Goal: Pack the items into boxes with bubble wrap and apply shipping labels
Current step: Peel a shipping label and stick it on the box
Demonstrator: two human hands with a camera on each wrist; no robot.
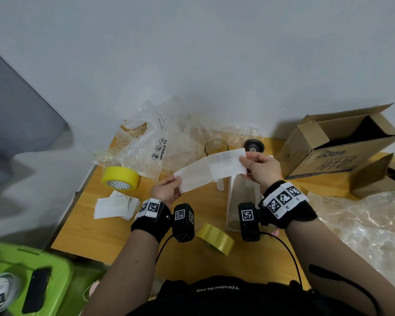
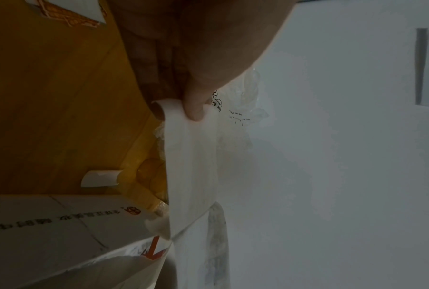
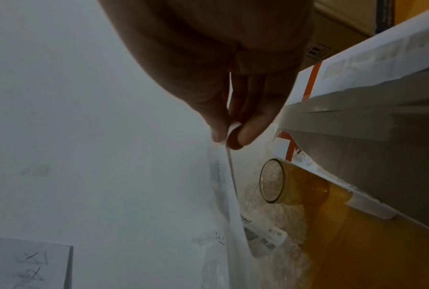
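A white shipping label (image 1: 226, 164) with its translucent backing sheet (image 1: 196, 176) is held up over the wooden table (image 1: 96, 229). My left hand (image 1: 167, 190) pinches the backing's lower left corner; the left wrist view shows the thumb on the backing sheet (image 2: 191, 166). My right hand (image 1: 259, 166) pinches the label's right end, seen edge-on in the right wrist view as the label (image 3: 231, 170). Below stands a white box (image 1: 242, 201). A glass jar (image 1: 216, 145) and a black knobbed lid (image 1: 254, 145) sit behind the label.
Bubble wrap and air-cushion bags (image 1: 160, 137) pile at the back; more bubble wrap (image 1: 362, 229) lies at right. Two yellow tape rolls (image 1: 120, 179) (image 1: 216, 239), loose backing sheets (image 1: 115, 207), open cardboard boxes (image 1: 337, 142), a green bin (image 1: 30, 277) with a phone.
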